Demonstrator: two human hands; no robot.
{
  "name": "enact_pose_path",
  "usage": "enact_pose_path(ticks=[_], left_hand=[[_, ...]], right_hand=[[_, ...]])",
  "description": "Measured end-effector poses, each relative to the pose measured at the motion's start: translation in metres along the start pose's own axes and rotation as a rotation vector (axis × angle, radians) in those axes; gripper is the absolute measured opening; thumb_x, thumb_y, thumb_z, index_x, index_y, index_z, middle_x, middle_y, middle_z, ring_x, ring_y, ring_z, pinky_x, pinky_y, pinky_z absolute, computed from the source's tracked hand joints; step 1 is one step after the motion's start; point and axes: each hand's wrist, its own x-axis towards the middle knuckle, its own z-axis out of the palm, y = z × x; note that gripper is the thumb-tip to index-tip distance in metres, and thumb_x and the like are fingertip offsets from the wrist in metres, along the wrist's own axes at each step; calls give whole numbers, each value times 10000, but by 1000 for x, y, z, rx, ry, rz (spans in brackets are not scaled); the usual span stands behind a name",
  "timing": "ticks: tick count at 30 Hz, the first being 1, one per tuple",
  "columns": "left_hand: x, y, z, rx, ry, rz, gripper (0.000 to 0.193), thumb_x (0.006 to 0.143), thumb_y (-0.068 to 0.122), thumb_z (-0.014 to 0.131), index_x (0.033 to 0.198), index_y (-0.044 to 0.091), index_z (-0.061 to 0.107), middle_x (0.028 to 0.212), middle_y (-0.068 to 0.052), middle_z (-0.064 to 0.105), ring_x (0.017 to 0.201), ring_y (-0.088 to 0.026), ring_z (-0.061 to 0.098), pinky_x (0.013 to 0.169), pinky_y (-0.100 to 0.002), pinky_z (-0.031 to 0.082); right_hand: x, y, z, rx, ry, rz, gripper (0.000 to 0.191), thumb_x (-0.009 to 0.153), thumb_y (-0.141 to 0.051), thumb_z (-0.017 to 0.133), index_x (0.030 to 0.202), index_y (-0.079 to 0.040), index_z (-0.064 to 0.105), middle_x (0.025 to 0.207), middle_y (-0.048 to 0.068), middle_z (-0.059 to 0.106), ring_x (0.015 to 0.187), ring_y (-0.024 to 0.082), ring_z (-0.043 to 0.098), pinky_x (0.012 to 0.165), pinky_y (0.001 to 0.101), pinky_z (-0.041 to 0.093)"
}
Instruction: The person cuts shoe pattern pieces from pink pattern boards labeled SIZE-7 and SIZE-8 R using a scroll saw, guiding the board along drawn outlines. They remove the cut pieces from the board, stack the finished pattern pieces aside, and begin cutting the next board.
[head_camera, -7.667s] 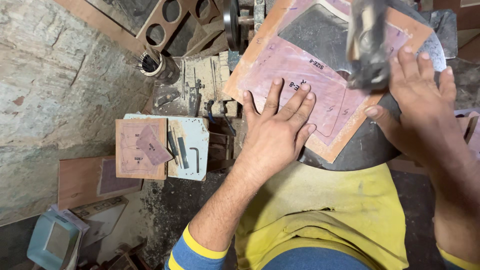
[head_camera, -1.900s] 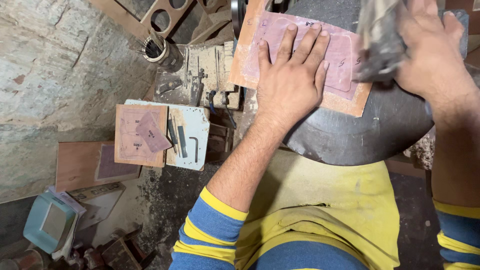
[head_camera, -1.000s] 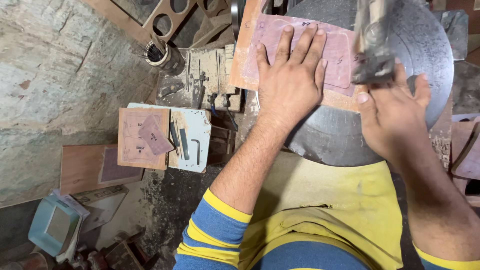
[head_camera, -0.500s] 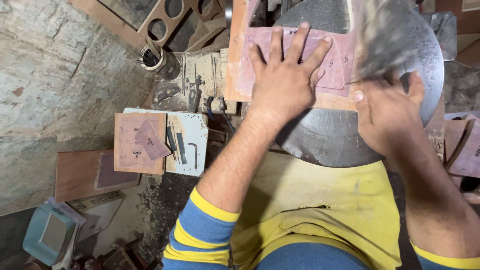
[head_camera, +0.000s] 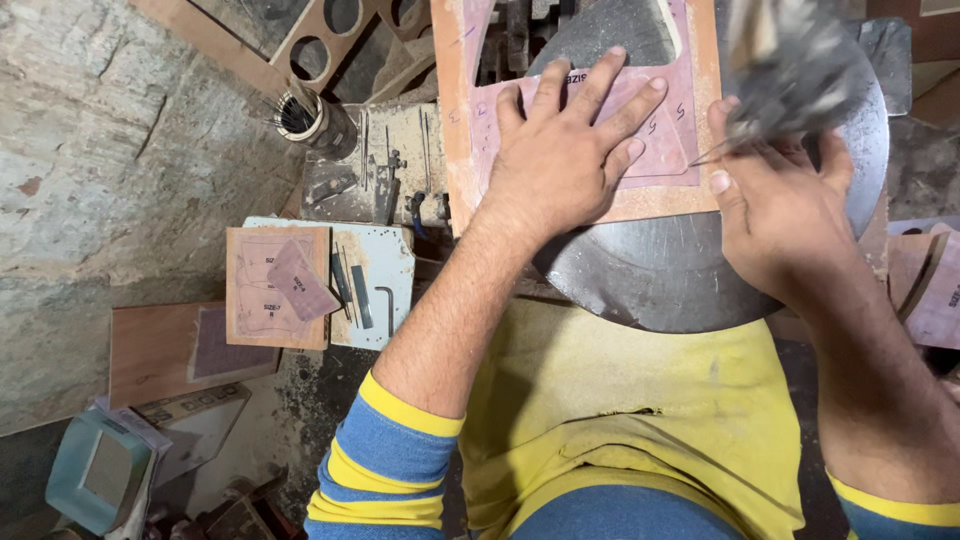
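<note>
Head view: the flat brown wooden board with pink cut-out patterns (head_camera: 585, 195) is pressed onto the round grey metal table (head_camera: 680, 270) by the left hand (head_camera: 565, 160), fingers spread wide. The right hand (head_camera: 780, 215), just right, is closed around a blurred grey tool (head_camera: 790, 65).

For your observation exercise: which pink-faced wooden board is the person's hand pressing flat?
The large pink-faced wooden board on the round metal table, under the left hand; the others lie untouched.
</note>
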Motion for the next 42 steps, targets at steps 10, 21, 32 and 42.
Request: enact_pose_path(ticks=[10,21,32,42], left_hand=[[-13,12,-9,1,-89,-106,531,1037,478,491,1553,400,393,1618,-85,330,1336,-417,425,1042,-742,321],[-28,14,-12,11,-69,-124,556,1038,436,474,1563,261,422,1644,-19,344,1172,-358,517,952,-529,406],[-38,12,-4,20,-107,-95,560,1035,397,491,1516,110,489,1613,-4,409,939,-310,581,840,-441,456],[-49,25,-8,30,-29,-93,571,1014,406,543,1471,65,559,1605,-69,447,898,-303,617,799,-456,514]], right_hand=[[4,4,1,-109,21,-38,429,1053,-208,468,1466,-142,560,1450,193,585,1504,418,390,1199,725,120],[12,14,11,-85,43,-18,376,1085,-195,488,1422,-140,645,1493,170,591,1548,368,401,1209,749,101],[21,22,18,-26,62,-17,559,1032,-192,482,1581,-91,492,1516,195,526,1525,371,333,1219,722,49],[24,34,21,-147,30,24,464,1014,-184,535,1467,-101,586,1630,246,484,1603,406,318,1217,693,61]])
